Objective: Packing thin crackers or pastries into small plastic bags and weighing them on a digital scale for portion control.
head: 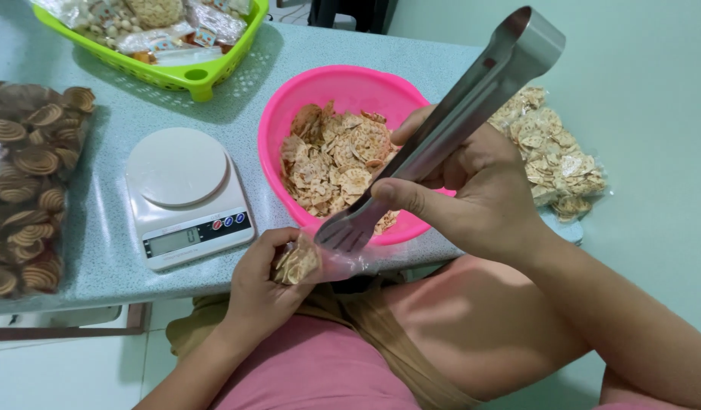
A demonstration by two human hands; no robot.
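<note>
My right hand (472, 190) grips steel tongs (449, 125), whose slotted tips sit at the near rim of a pink bowl (343, 83) filled with round patterned crackers (335, 163). Just below the tips, my left hand (267, 285) holds a small clear plastic bag (305, 262) with a few crackers inside, at the table's front edge. The tongs' tips look nearly closed above the bag's mouth.
A white digital kitchen scale (185, 196) stands left of the bowl. A large bag of spiral cookies (28, 182) lies at the far left. A green basket (187, 72) of packed snacks sits at the back. Sealed cracker bags (552, 152) rest right of the bowl.
</note>
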